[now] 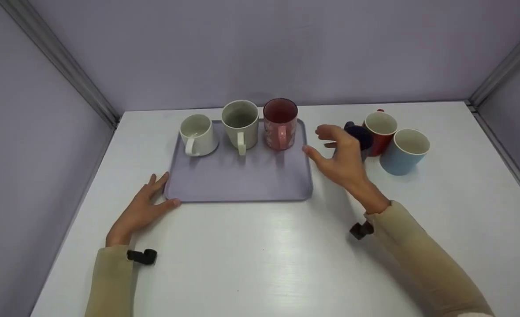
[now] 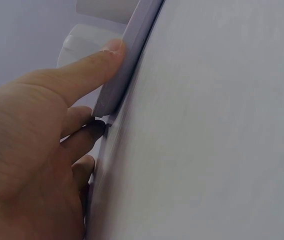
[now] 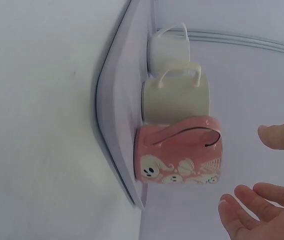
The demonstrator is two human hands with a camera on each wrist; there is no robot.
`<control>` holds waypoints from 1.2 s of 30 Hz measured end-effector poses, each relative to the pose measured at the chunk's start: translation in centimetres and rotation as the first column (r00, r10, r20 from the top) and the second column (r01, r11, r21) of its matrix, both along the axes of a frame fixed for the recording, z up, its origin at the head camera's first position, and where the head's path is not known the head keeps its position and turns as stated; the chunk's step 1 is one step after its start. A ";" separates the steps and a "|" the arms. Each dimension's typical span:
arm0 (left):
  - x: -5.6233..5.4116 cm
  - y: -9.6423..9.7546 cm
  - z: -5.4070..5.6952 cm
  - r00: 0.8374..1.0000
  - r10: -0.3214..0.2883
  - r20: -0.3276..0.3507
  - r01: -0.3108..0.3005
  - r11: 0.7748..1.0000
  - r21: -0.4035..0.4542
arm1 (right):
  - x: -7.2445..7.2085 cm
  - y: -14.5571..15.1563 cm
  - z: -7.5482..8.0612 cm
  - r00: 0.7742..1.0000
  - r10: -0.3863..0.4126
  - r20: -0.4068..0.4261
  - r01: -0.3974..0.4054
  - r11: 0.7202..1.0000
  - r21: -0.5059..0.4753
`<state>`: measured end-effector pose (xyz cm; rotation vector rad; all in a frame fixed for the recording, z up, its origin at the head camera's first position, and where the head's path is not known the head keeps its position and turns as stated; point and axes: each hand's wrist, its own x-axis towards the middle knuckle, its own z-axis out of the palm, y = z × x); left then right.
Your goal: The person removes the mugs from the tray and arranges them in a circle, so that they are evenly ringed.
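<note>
My left hand (image 1: 143,210) is at the near left corner of a lavender tray (image 1: 238,185); its thumb touches the near edge and its fingers lie along the left side. On the tray, a white mug (image 1: 202,141), a cream mug (image 1: 247,132) and a pink mug (image 1: 272,127) stand upright in a row at the back. In the right wrist view the pink mug (image 3: 182,155) shows ghost figures. My right hand (image 1: 343,165) is raised right of the tray, thumb and fingers spread with nothing between them. It partly hides a dark blue mug (image 1: 360,134).
Beside the dark mug stand a red mug (image 1: 379,138) and a light blue mug (image 1: 396,158), close together on the white table (image 1: 251,259). Pale walls (image 1: 260,53) enclose the back and sides. A small black device (image 1: 143,256) sits at each wrist.
</note>
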<state>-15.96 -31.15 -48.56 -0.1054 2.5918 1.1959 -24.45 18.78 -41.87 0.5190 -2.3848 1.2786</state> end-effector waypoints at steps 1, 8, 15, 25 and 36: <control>0.0 0.0 0.0 1.000 -0.001 0.001 0.001 1.000 -0.001 | -0.2 -0.6 -0.2 0.999 0.019 0.040 -0.018 1.000 -0.015; 0.1 0.0 0.1 1.000 -0.008 -0.009 0.008 1.000 -0.003 | -1.5 -3.7 -1.7 0.953 0.126 0.276 -0.095 0.988 -0.123; 0.0 0.0 0.0 1.000 -0.007 -0.007 0.007 1.000 0.002 | -2.4 -5.7 -2.7 0.914 0.150 0.377 -0.092 0.982 -0.167; 0.0 -0.2 -0.3 0.999 -0.020 -0.033 0.020 1.000 -0.002 | -3.0 -7.3 -3.5 0.844 0.311 0.437 -0.118 0.902 -0.415; 0.0 -0.2 -0.3 0.999 -0.018 -0.028 0.018 1.000 -0.002 | -3.2 -7.3 -3.2 0.828 0.324 0.457 -0.115 0.897 -0.427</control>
